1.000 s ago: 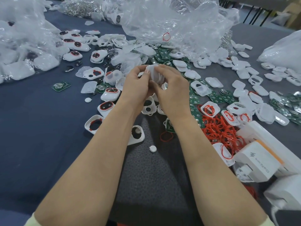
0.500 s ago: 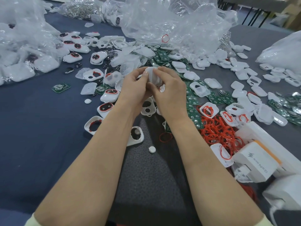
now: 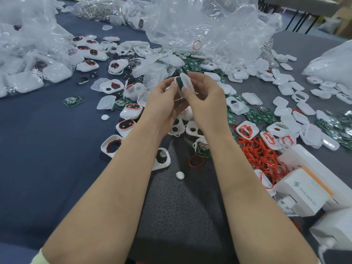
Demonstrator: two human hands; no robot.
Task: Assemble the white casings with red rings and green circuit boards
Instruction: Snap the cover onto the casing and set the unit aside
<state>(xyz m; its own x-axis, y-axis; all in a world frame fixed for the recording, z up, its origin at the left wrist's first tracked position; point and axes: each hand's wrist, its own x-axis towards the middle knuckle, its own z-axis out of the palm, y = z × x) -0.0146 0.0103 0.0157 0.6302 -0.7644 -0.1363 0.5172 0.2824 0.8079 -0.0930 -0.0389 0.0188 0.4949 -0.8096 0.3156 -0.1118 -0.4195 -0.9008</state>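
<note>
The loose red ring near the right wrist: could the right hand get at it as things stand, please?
Probably not yet: the right hand grips the casing. The ring lies uncovered, so nothing else blocks it.

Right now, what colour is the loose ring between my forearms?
The ring is red; head view.

White box [image 3: 302, 191], lightning logo, lettering ending "NEO"

I see a table [image 3: 40, 168] under dark blue cloth, with a grey mat [image 3: 181, 216] down the middle. Far right, past its edge: thin black metal legs [image 3: 304, 20] and a tan cardboard box [image 3: 342, 13]. Light is flat and even.
</note>
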